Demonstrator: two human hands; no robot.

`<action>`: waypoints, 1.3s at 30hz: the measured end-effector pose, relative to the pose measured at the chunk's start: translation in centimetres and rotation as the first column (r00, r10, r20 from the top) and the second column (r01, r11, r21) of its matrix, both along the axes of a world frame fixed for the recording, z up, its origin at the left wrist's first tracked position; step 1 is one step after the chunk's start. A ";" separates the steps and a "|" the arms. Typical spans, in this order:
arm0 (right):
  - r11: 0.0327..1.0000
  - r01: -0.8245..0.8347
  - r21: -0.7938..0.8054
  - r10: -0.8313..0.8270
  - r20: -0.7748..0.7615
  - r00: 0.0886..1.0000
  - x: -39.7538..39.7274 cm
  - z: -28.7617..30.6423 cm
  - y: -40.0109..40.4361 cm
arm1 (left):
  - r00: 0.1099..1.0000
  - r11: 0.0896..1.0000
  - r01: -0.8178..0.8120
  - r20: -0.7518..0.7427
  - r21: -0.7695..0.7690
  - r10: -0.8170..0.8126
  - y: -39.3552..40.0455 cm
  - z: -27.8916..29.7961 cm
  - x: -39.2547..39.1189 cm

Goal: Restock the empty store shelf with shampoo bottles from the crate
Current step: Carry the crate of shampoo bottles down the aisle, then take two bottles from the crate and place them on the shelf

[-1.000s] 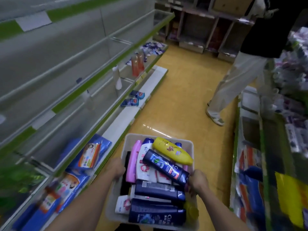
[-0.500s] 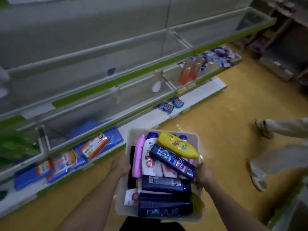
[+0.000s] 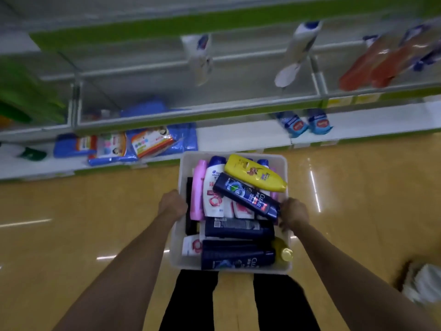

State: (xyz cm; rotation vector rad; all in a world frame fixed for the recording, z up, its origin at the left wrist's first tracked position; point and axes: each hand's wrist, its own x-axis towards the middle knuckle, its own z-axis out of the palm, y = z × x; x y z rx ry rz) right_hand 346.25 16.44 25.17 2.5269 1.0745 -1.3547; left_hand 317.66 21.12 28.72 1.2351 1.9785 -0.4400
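Note:
I carry a white plastic crate (image 3: 183, 168) in front of me, above the floor. My left hand (image 3: 172, 204) grips its left rim and my right hand (image 3: 294, 214) grips its right rim. The crate is full of shampoo bottles lying flat: a yellow bottle (image 3: 256, 173) on top at the far end, a dark blue bottle (image 3: 247, 195) slanted across it, a white bottle (image 3: 213, 187), a pink bottle (image 3: 198, 188) and more dark bottles (image 3: 238, 255) near me. The shelf (image 3: 195, 108) ahead has a green front strip and a mostly bare glass-fronted level.
Two white bottles (image 3: 200, 58) (image 3: 298, 51) and orange pouches (image 3: 372, 65) stand on the shelf level. Blue packages (image 3: 128, 144) and blue packets (image 3: 305, 124) lie on the white bottom shelf. The floor (image 3: 71, 223) is glossy yellow. My dark trouser legs (image 3: 191, 302) show below the crate.
The view has swung left to face the shelf squarely. The other person has left the view. Both hands keep their grip on the crate.

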 end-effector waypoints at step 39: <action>0.972 -0.236 0.020 0.236 -0.011 0.972 9.2 -44.5 8.3 | 0.979 0.977 -0.193 -0.043 0.094 0.198 3.2 -45.7 9.9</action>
